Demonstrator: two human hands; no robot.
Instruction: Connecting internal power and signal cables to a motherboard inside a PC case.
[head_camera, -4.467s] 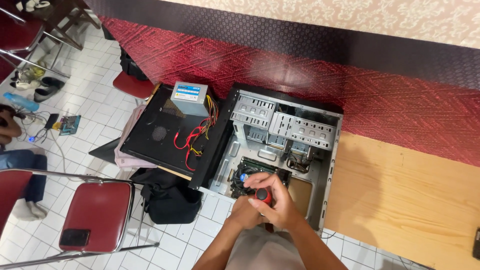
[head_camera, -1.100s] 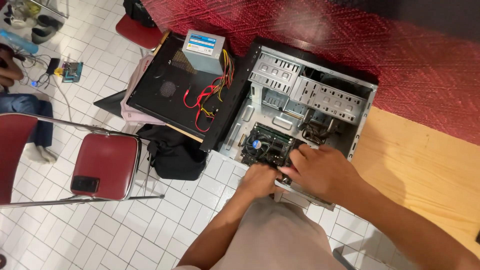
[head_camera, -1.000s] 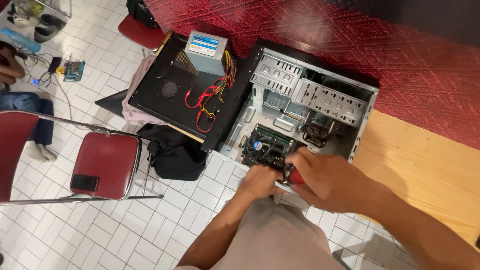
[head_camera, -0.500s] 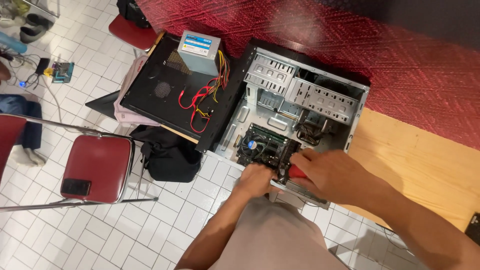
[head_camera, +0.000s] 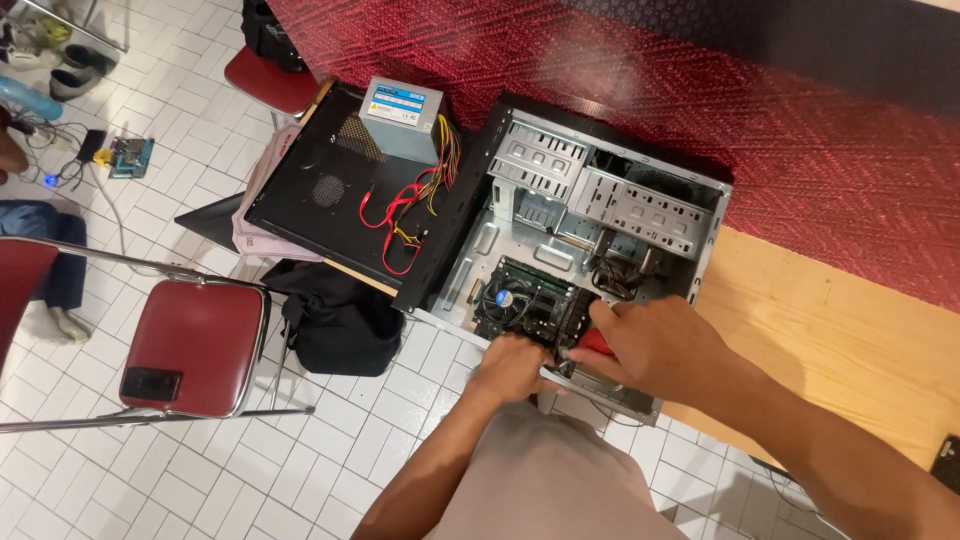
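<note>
Reaching into the open computer case (head_camera: 600, 200), both forearms come up from the bottom edge of the head view and meet at the near rim of the chassis. The right hand (head_camera: 655, 345) is curled into a fist around a red-handled tool (head_camera: 597, 343), fingers wrapped tight on the handle, knuckles up, wrist bent slightly inward; only a sliver of the red grip shows, and the tip is hidden behind the hands. The left hand (head_camera: 512, 367) sits just beside it, palm down, fingers bent and pressed against the case edge right by the motherboard (head_camera: 525, 305); cannot tell whether it pinches anything, fingertips are hidden. The two hands are nearly touching. The right forearm runs in diagonally from the lower right, the left forearm more steeply from below.

The case lies on its side on white floor tiles (head_camera: 330, 450), open side up, silver drive cages at the far end. The motherboard with its round CPU fan (head_camera: 505, 298) sits in the near half, directly ahead of the hands.

The black side panel (head_camera: 330, 190) lies left of the case with a grey power supply (head_camera: 402, 118) on it, red and yellow cables (head_camera: 400, 215) trailing across. A black bag (head_camera: 335, 325) sits below the panel. A red chair (head_camera: 195, 345) is further left with a dark phone (head_camera: 150, 383) on the seat. A wooden board (head_camera: 850, 340) is right of the case.
</note>
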